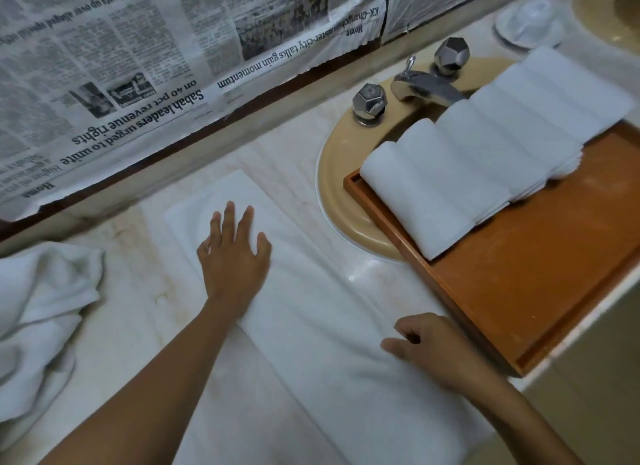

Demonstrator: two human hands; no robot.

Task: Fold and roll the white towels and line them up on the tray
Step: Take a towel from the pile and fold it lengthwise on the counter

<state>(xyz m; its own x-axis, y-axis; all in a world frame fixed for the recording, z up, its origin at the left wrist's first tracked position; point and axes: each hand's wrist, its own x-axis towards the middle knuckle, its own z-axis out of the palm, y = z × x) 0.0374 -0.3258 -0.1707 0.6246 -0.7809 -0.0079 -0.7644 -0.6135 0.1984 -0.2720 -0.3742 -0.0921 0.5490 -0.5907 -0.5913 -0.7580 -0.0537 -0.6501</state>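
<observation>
Folded white towel lies flat on the surface, left of the tray holding rolled towels. Left hand presses its far end, fingers straight and spread. Right hand is at its near right edge, fingers curled; grip cannot be confirmed.

Dim soft light, faint shadows, slight overall blur, edges bent, far corners perhaps unfocused
</observation>
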